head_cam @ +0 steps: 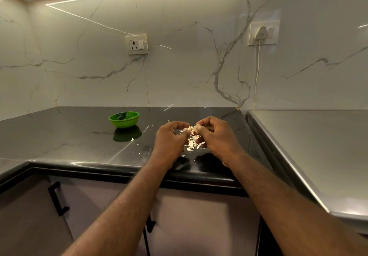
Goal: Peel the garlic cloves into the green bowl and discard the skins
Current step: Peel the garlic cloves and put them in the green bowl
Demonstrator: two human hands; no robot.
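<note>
Over the black countertop my left hand and my right hand meet, fingers curled. Between their fingertips they pinch a pale garlic clove with skin partly off. Below the hands a pile of white garlic skins lies on the counter. The small green bowl stands to the left of the hands, further back; its inside is dark and I cannot tell what it holds.
A few stray skin flakes lie near the bowl. A grey appliance top borders the counter on the right. A marble wall with a socket and a plugged white cable stands behind. Cabinet doors with black handles sit below the counter edge.
</note>
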